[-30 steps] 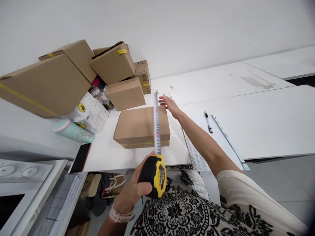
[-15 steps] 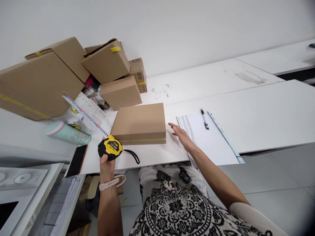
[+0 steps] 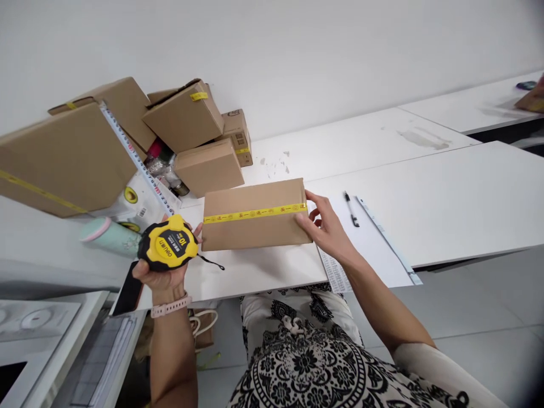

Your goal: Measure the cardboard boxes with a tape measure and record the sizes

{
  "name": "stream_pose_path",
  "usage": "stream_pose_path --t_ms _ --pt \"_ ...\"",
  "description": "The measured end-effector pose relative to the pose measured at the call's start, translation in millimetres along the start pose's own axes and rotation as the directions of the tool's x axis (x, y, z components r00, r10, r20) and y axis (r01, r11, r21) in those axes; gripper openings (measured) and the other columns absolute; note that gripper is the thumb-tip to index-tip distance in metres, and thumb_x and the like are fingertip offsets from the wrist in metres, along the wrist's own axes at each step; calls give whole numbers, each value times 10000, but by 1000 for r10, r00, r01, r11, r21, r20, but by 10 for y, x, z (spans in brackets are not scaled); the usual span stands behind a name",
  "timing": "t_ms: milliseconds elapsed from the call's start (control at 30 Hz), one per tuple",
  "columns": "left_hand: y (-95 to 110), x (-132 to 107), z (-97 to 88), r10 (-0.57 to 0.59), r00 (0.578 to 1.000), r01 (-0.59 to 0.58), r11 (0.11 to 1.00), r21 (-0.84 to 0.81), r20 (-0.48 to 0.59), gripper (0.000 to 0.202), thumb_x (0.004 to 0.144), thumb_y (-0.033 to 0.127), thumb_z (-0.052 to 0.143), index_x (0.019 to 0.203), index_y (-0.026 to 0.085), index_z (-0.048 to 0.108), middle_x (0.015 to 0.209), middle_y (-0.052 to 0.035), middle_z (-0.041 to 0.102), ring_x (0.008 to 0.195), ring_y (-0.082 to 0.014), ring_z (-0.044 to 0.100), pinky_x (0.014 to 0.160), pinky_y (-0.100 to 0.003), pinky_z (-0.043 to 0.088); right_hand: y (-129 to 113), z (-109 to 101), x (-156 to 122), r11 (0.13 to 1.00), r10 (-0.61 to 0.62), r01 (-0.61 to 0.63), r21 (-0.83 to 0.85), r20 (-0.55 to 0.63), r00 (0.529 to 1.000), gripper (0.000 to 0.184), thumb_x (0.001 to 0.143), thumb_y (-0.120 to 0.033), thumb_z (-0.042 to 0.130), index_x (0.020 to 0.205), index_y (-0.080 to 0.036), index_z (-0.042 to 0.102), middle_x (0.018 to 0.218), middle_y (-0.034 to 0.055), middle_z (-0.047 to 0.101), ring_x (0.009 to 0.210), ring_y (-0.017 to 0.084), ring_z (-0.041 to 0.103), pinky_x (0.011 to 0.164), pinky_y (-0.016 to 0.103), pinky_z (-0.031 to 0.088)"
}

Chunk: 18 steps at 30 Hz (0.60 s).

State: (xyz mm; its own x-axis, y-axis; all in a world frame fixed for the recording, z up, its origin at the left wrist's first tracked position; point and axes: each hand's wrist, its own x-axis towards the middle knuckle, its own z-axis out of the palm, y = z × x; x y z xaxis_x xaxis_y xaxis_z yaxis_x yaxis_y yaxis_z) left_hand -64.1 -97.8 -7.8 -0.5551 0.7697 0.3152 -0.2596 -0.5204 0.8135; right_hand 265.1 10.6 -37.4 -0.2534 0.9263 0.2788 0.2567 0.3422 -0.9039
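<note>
My left hand (image 3: 164, 272) is closed around a yellow and black tape measure (image 3: 168, 246), its white blade (image 3: 131, 153) sticking out up and to the left over the stacked boxes. A flat brown cardboard box (image 3: 255, 224) with a yellow tape strip stands tipped up on its edge on the white table (image 3: 263, 269). My right hand (image 3: 329, 229) grips the box's right end, fingers curled round the corner. The fingertips of my left hand touch the box's left end.
A pile of cardboard boxes (image 3: 127, 141) fills the table's back left, with a mint bottle (image 3: 108, 235) and a white carton beside it. A dark phone (image 3: 127, 292) lies at the front left edge. Paper sheets (image 3: 365, 243) and a pen (image 3: 351, 208) lie to the right.
The box has been tipped from lying flat onto its edge. My right hand moved from the table to the box's right end. My left hand raised the tape measure, its blade swinging upward.
</note>
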Motion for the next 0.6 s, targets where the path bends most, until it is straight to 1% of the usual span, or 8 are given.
stream_pose_path --t_ms 100,167,267,333,367,433,533,600 --pt "38 -67 160 -36 999 36 999 3 0 728 443 615 818 1065 247 736 1096 -62 717 1020 -345 651 939 -607 536 122 65 164 998 68 -68 -6 -26 997 636 916 -558 548 1495 -318 443 1411 117 518 845 208 577 832 446 535" --pt "87 -207 259 -69 998 69 998 12 -12 728 446 582 833 1074 229 729 1125 -85 713 1046 -384 652 881 -611 566 186 102 289 996 86 -86 10 -24 996 620 915 -524 548 1488 -309 451 1426 118 504 894 221 590 841 444 535" --pt "162 -571 368 -250 968 250 968 -13 15 766 504 584 820 1178 244 690 1159 -112 705 1054 -433 658 809 -631 589 197 125 476 999 14 -13 45 -42 999 581 914 -488 540 1457 -287 488 1456 125 475 1106 261 572 916 441 518" --pt "179 -869 427 -458 884 461 887 -17 91 761 601 598 788 1271 266 650 1127 -123 717 1051 -446 664 776 -620 599 173 130 602 996 -36 42 83 -68 997 539 936 -504 497 1428 -284 520 1463 114 493 1234 272 523 1004 447 477" --pt "175 -1014 464 -565 810 573 820 -6 154 765 642 606 772 1315 273 627 1121 -131 719 1061 -449 665 778 -609 600 161 134 668 993 -48 56 100 -84 995 525 946 -517 473 1410 -281 540 1461 107 511 1274 272 503 1046 451 450" --pt "147 -1261 568 -690 670 717 697 4 272 794 700 624 734 1393 271 572 1124 -143 719 1059 -441 673 785 -582 600 147 149 810 989 -46 61 131 -115 992 510 954 -534 449 1366 -266 585 1447 95 548 1317 266 488 1108 449 398" --pt "84 -1482 777 -769 483 844 536 11 418 879 720 632 719 1478 254 482 1160 -155 710 1058 -419 683 842 -561 582 157 189 1036 981 -18 44 190 -136 991 494 940 -532 468 1303 -246 640 1420 82 591 1316 258 507 1125 437 385" --pt "45 -1551 890 -782 436 872 490 7 445 894 738 623 712 1505 250 444 1172 -158 705 1049 -401 688 865 -543 571 179 223 1181 973 14 9 232 -96 995 498 922 -532 494 1273 -222 663 1393 91 614 1256 264 554 1063 432 445"
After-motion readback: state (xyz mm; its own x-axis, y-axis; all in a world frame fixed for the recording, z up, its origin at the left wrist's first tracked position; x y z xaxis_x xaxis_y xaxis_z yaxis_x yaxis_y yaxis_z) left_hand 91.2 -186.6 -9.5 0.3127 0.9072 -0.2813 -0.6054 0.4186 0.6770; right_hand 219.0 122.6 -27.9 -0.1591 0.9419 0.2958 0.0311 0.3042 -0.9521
